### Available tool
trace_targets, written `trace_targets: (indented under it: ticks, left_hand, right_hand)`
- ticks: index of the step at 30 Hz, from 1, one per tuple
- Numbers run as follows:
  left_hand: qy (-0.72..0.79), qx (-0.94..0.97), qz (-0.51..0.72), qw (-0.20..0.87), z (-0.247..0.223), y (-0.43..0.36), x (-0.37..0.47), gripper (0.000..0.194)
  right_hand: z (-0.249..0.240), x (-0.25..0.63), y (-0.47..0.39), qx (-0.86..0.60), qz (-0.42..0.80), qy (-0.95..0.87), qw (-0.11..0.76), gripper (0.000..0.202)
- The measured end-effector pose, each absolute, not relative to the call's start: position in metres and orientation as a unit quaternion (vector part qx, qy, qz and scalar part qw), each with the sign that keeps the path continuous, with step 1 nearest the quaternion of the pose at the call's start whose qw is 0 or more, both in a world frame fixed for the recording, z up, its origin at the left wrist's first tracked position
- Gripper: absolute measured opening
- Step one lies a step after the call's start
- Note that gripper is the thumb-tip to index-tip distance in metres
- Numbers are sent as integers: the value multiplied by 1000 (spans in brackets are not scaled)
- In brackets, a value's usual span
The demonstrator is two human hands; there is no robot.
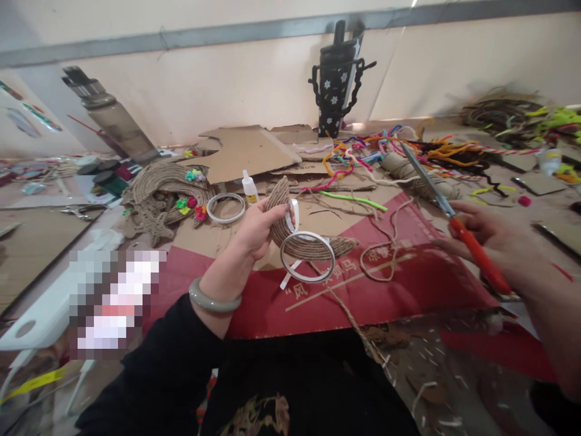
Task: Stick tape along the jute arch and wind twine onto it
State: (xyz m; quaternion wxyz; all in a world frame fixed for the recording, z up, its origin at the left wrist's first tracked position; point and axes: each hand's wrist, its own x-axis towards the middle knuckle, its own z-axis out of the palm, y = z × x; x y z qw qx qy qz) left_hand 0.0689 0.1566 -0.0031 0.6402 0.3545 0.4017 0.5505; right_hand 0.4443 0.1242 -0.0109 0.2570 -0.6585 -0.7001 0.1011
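My left hand (258, 233) pinches the upper end of a crescent covered in coiled twine (302, 245), over the red cardboard (195, 272). A white ring (333, 260) hangs against the crescent's lower front, and white strips stick out beside it. Twine (342, 306) trails from below it toward my lap. At the right, my right hand (485, 230) has scissors with orange-red handles (476, 245) against its fingers, their blades pointing up and left. Another ring (226, 208) and a small glue bottle (249, 186) lie beyond my left hand.
A twine wreath with pompoms (158, 188) sits at the left, near a grey bottle (120, 124). A black flowered tumbler (333, 91) stands by the wall. Coloured pipe cleaners (436, 151) and a twine spool (408, 172) lie at the back right.
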Motion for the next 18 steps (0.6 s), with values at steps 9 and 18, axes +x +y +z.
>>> trace_targets:
  ticks: [9,18]
  left_hand:
    - [389,287,589,648,6,157,66,21]
    - [362,323,610,626,14,150,57,19]
  right_hand:
    - [-10,328,159,-469,151,-826,274,43]
    - [-24,319,172,-396,106,-856,315,37]
